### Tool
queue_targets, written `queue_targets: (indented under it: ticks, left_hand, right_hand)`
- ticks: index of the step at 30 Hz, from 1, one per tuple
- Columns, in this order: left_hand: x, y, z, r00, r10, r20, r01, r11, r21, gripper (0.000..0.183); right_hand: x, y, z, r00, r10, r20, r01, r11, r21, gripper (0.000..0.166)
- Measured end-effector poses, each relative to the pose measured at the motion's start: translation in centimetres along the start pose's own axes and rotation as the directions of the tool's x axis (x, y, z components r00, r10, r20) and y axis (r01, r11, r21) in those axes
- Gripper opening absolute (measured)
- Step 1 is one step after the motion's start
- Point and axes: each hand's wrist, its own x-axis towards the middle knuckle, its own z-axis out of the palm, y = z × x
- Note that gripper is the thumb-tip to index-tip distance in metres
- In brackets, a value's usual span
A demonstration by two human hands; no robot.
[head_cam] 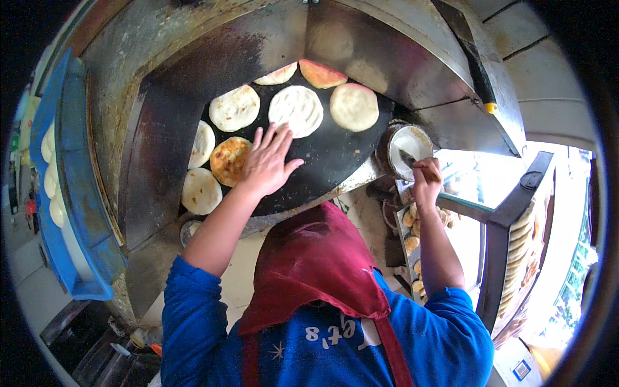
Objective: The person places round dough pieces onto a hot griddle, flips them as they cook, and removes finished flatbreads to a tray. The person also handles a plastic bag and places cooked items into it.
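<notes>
Over the dark round griddle (329,155), my left hand (271,162) is spread flat, its fingertips at the near edge of a pale dimpled flatbread (296,111). Its side overlaps a browned flatbread (229,161); whether the palm touches it, I cannot tell. My right hand (427,180) grips the handle of a brush (407,157), whose head dips into a pot of whitish liquid (417,140) at the griddle's right edge. Several other flatbreads lie around the griddle's left and far sides, among them a pale one (354,107) at the right.
Metal walls (193,63) enclose the griddle's far side. A blue tray (77,261) with dough balls (57,210) stands at the left. A long tool with a black handle (478,80) lies at the upper right. Baked breads fill a tray (408,242) and a case (500,232) at the right.
</notes>
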Motion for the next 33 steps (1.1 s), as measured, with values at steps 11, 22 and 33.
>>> queue_targets:
  ticks: [11, 22, 33]
  left_hand:
    - [-14.3, 0.6, -1.1, 0.952, -0.165, -0.258, 0.015, 0.866, -0.500, 0.054]
    - [-18.5, 0.8, -0.7, 0.907, -0.357, -0.224, 0.113, 0.718, -0.686, 0.042]
    - [-13.4, 0.8, -2.7, 0.859, -0.386, -0.337, 0.099, 0.771, -0.629, 0.035]
  right_hand:
    - [3.3, -12.7, 19.2, 0.591, -0.594, 0.545, 0.774, 0.608, -0.177, 0.023]
    - [7.5, -8.8, 23.1, 0.281, -0.773, 0.569, 0.900, 0.417, 0.123, 0.021]
    - [6.6, -11.1, 19.4, 0.200, -0.512, 0.835, 0.903, 0.428, 0.046, 0.015]
